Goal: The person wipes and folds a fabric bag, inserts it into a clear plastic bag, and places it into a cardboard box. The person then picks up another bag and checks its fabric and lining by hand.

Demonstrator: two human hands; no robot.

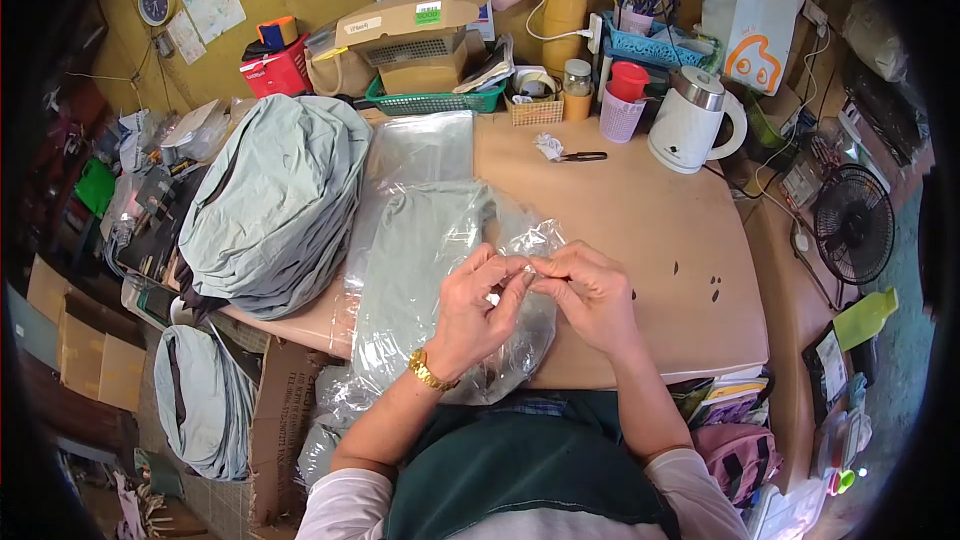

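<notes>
A clear plastic bag (pixel 380 315) lies on the table in front of me, with folded grey-green cloth (pixel 415 230) inside it. My left hand (pixel 480 300), with a gold watch on the wrist, pinches the crumpled edge of the bag between thumb and fingers. Fingertip to fingertip with it, my right hand (pixel 590 295) is also closed in a pinch on the plastic. Exactly what sits between the fingertips is too small to make out. A tall stack of grey-green cloth covers (pixel 275 200) rests left of the bag.
Flat clear bags (pixel 425 140) lie beyond the filled bag. A white kettle (pixel 690 125), a pink cup (pixel 622 118), black tweezers (pixel 583 156) and baskets line the back. A black fan (pixel 853 223) stands right. More cloth (pixel 200 405) and a cardboard box (pixel 283 420) are at lower left.
</notes>
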